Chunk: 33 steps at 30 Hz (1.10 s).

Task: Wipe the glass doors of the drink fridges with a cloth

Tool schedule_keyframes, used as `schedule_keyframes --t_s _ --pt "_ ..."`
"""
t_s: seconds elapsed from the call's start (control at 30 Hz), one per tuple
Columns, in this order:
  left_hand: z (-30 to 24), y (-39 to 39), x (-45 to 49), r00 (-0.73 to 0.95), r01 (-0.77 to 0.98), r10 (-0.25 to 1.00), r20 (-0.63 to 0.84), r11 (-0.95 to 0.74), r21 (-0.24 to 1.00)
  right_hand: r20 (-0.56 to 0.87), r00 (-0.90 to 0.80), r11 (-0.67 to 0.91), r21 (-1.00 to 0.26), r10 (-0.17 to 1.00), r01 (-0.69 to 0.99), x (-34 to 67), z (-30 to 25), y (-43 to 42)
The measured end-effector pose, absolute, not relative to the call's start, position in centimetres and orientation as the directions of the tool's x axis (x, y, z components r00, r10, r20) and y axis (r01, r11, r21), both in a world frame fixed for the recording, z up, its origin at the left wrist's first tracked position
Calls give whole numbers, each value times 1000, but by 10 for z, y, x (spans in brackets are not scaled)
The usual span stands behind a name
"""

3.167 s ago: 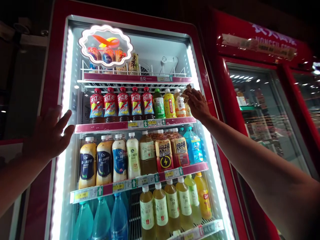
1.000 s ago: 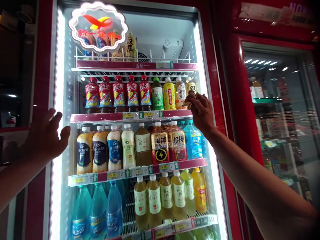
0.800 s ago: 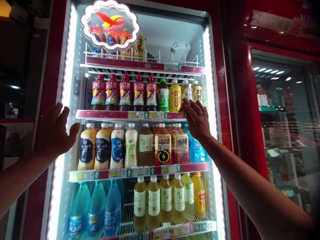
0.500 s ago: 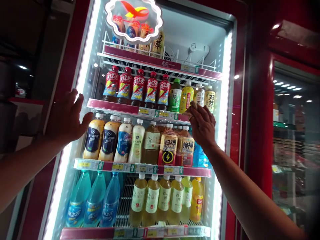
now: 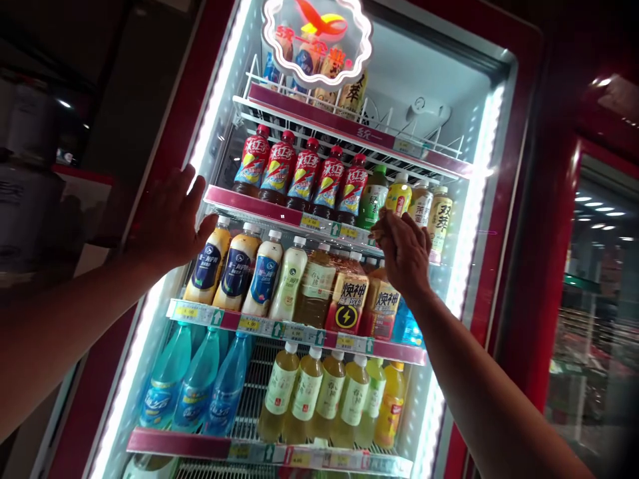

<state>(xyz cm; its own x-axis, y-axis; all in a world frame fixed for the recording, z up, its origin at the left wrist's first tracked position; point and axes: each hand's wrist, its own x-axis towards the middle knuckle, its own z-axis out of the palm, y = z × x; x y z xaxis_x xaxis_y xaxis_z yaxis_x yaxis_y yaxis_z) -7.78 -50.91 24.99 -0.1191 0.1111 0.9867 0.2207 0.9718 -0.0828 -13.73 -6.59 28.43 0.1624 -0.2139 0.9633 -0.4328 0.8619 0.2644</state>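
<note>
the right hand point(image 5: 407, 249) grips a cloth point(image 5: 378, 231), left hand point(image 5: 167, 223) spread, by a fridge point(image 5: 528, 86).

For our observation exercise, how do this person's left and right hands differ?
The left hand is open, its thumb held apart, while the right hand is bunched, pinching a crumpled cloth-like thing. In view, the left hand overlaps the cooler's red left frame; the right hand covers part of the bottle shelves. Both hands are bare and raised.

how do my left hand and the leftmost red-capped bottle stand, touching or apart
Apart: in the head view, the fridge's inner wall shows between the left hand and the leftmost red-capped bottle.
</note>
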Motion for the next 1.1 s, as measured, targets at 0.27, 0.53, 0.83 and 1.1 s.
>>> schedule_keyframes --t_s 0.27,0.53,0.83,1.1 --pt "250 -511 -81 -84 185 108 991 978 -91 948 194 858 313 -253 -408 -142 290 -82" --pt "246 -513 -87 -76 190 98 992 978 -82 953 212 861 291 -219 -417 -145 303 -92" --pt "245 -513 -92 -1 157 118 993 981 -117 917 234 806 396 -323 -440 -144 308 -110" --pt "243 -513 -93 3 180 108 994 978 -107 850 203 722 522 -486 -454 -135 301 -143"
